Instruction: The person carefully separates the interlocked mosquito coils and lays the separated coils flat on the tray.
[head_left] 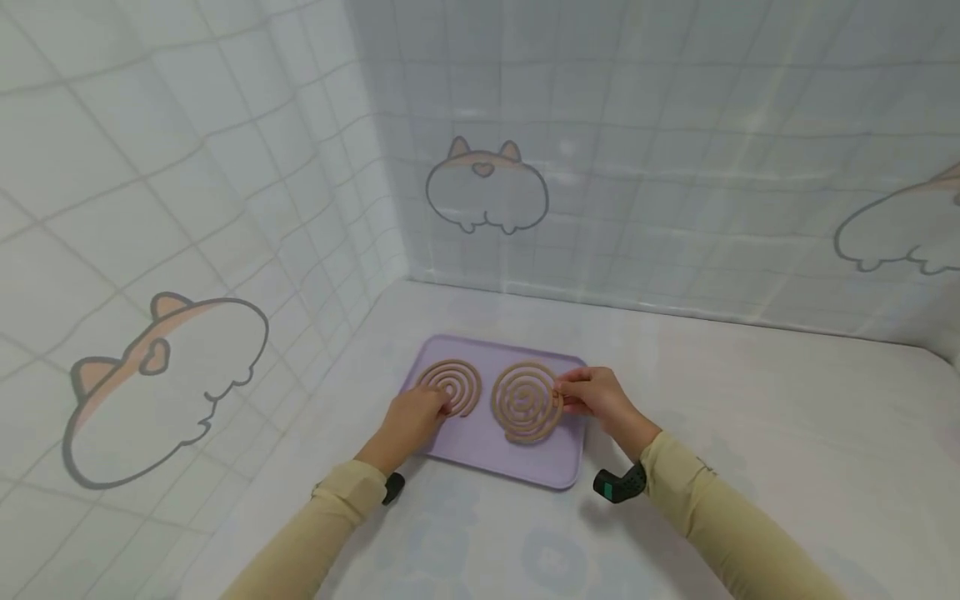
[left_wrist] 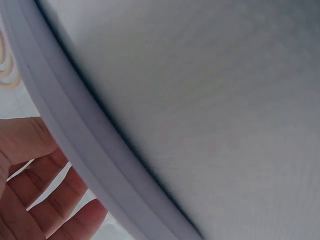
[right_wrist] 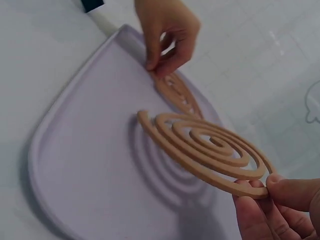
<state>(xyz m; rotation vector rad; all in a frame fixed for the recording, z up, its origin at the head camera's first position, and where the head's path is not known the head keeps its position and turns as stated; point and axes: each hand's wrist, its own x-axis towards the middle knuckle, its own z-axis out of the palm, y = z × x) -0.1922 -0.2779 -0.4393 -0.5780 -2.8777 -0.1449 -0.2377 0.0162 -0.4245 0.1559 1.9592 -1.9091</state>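
In the head view two brown mosquito coils are over a lilac tray (head_left: 480,454). My right hand (head_left: 596,398) pinches the outer ring of the right coil (head_left: 501,417) between thumb and fingers. That coil (right_wrist: 200,172) hangs above the tray in the right wrist view, its shadow falling below it. My left hand (head_left: 416,417) is at the left coil (head_left: 474,387), and in the right wrist view its thumb and finger pinch that coil's (right_wrist: 175,92) edge. Whether this coil lies flat on the tray, I cannot tell. The tray rim (left_wrist: 95,145) hides the left fingertips in the left wrist view.
The tray rests on a white table (head_left: 712,375) near the corner. A white tiled-pattern wall (head_left: 645,167) with cartoon animal drawings stands behind, and another wall (head_left: 262,208) rises on the left. A dark device (head_left: 618,483) sits at the right wrist.
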